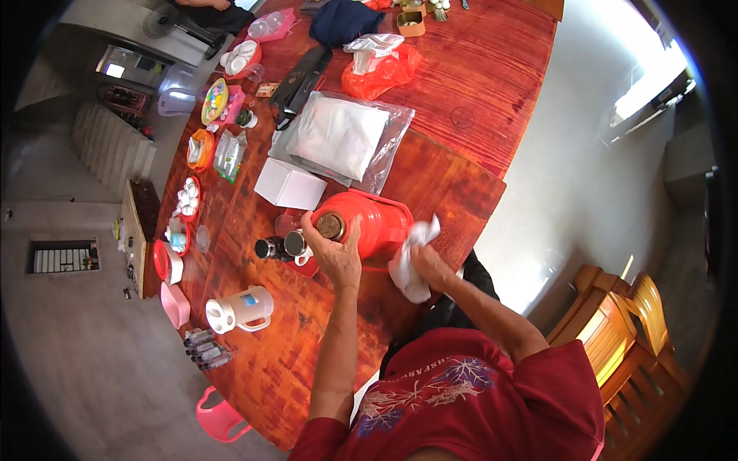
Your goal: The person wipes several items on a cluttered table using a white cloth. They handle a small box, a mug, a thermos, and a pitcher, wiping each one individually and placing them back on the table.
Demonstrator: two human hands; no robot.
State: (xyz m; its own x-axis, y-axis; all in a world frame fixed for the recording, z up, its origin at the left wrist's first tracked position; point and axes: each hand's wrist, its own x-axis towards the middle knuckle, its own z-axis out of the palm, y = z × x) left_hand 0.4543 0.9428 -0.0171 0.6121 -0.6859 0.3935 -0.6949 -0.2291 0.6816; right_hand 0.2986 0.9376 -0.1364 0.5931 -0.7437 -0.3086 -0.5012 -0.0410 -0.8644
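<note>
thermos flask [377, 230] of red colour is near the middle of the view, at the near edge of the wooden table [300, 338]; its brown stopper [330, 226] faces to the left, and i cannot tell whether the flask stands upright or leans; the left hand [340, 257] is curved around its top end, with thumb and fingers on opposite sides of the stopper; the right hand [432, 267] is closed on a crumpled white cloth [407, 280], which is beside the other end of the flask; whether the cloth is pressed on it, i cannot tell.

just left of the left hand are a metal cup [295, 243] with a white handle and a dark, lidded bottle [269, 247]; behind them is a white box [288, 184], and farther, a clear plastic packet [338, 137] with something white and folded inside; beyond it is a red plastic bag [382, 71]; on the left part of the table is a pale pitcher [240, 309] with a handle, well apart from both hands; a pink stool [219, 415] is on the floor, and a wooden chair [615, 330] is to the right.
</note>
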